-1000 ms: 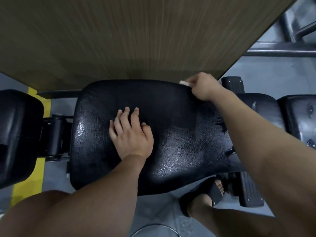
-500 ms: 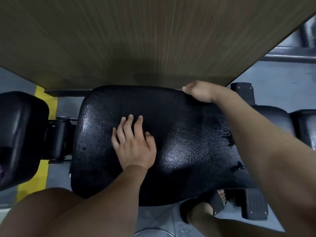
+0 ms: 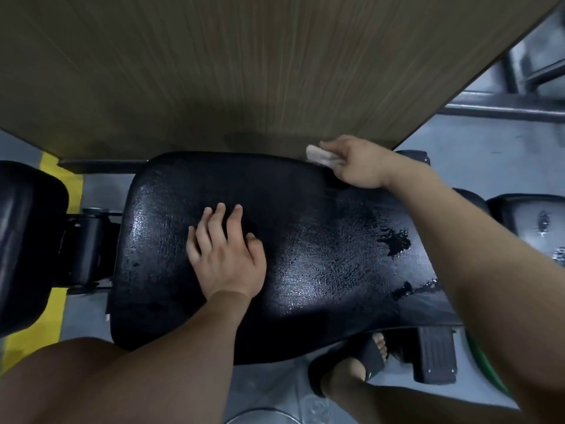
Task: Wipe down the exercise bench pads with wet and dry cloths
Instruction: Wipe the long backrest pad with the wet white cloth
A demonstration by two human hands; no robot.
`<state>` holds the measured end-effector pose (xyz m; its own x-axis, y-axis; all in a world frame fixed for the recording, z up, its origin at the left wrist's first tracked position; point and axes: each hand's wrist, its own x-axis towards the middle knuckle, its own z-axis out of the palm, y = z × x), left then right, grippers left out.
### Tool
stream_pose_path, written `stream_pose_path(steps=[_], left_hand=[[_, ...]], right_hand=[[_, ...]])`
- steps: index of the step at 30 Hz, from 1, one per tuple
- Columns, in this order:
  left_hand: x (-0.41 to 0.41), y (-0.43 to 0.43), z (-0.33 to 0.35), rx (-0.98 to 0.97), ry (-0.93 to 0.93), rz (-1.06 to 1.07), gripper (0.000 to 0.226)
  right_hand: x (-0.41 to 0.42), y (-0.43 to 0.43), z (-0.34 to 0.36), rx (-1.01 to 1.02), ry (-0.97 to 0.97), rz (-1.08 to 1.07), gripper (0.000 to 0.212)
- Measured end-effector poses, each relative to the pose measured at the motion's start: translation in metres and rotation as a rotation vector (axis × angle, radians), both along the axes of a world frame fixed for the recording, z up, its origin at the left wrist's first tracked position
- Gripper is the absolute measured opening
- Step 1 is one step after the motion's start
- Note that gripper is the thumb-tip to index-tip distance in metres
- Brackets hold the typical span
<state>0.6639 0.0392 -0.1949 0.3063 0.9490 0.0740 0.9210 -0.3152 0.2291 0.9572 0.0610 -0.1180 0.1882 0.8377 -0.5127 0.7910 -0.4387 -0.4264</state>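
A wide black bench pad (image 3: 321,258) fills the middle of the head view, glossy and wet, with torn patches near its right side. My left hand (image 3: 226,258) lies flat on the pad's middle, fingers straight and pointing away from me. My right hand (image 3: 357,163) is at the pad's far right corner and grips a small white cloth (image 3: 321,156), which sticks out to the left of the fingers against the pad's far edge.
A brown wood-grain panel (image 3: 229,71) rises just behind the pad. Another black pad (image 3: 27,240) sits at the left, a third (image 3: 532,224) at the right. A yellow floor stripe (image 3: 46,325), a metal frame bar (image 3: 504,108) and my sandalled foot (image 3: 357,365) are also in view.
My right hand slid slightly along the pad's far edge, and the white cloth now shows beyond its fingers after being hidden half a second ago. My left hand stays flat in place.
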Motion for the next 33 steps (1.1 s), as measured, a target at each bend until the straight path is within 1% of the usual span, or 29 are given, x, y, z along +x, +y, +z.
stream_pose_path(steps=[3,4,7,9,11,15,17,19,20,22,23,25,29,31,33], left_hand=[[0.000,0.000,0.001,0.004,-0.012,-0.001,0.055],[0.000,0.000,0.001,0.004,-0.013,-0.001,0.055],[0.000,0.001,0.000,0.005,-0.013,0.000,0.055],[0.000,0.001,0.000,0.007,-0.013,0.000,0.055],[0.000,0.001,0.000,0.009,-0.012,-0.002,0.056],[0.000,0.001,0.001,0.008,-0.007,-0.006,0.056],[0.000,0.002,0.001,0.008,-0.009,-0.005,0.057],[0.000,0.002,0.001,0.011,-0.008,-0.006,0.057],[0.000,0.002,0.001,0.012,-0.005,-0.007,0.057],[0.000,0.002,0.000,0.010,-0.001,-0.008,0.057],[0.000,0.002,0.000,0.009,-0.002,-0.007,0.057],[0.000,0.001,0.001,0.010,-0.007,-0.004,0.056],[0.000,0.001,0.001,0.006,-0.009,0.000,0.056],[0.000,0.001,0.001,0.002,-0.008,0.002,0.056],[0.000,0.001,0.001,-0.005,-0.009,0.003,0.056]], right_hand=[[-0.001,-0.007,-0.006,0.141,-0.019,-0.044,0.029],[-0.003,-0.009,-0.008,0.189,-0.035,-0.055,0.024],[-0.007,-0.010,-0.017,0.348,-0.126,-0.001,0.022],[-0.010,-0.011,-0.023,0.379,-0.111,0.045,0.017],[-0.012,-0.010,-0.025,0.379,-0.063,0.025,0.013],[-0.014,0.000,-0.026,0.312,0.056,-0.026,0.016],[-0.010,0.003,-0.026,0.232,0.007,0.009,0.019],[-0.005,-0.002,-0.022,0.123,-0.093,0.085,0.028],[-0.004,-0.005,-0.020,0.107,-0.114,0.096,0.034],[-0.003,-0.012,-0.018,0.175,-0.110,0.100,0.044],[-0.002,-0.015,-0.018,0.222,-0.102,0.093,0.046],[0.001,-0.021,-0.022,0.294,-0.127,0.083,0.038],[0.002,-0.032,-0.028,0.451,-0.265,0.102,0.016],[-0.001,-0.034,-0.030,0.499,-0.345,0.137,0.018],[-0.005,-0.034,-0.028,0.480,-0.346,0.158,0.018]])
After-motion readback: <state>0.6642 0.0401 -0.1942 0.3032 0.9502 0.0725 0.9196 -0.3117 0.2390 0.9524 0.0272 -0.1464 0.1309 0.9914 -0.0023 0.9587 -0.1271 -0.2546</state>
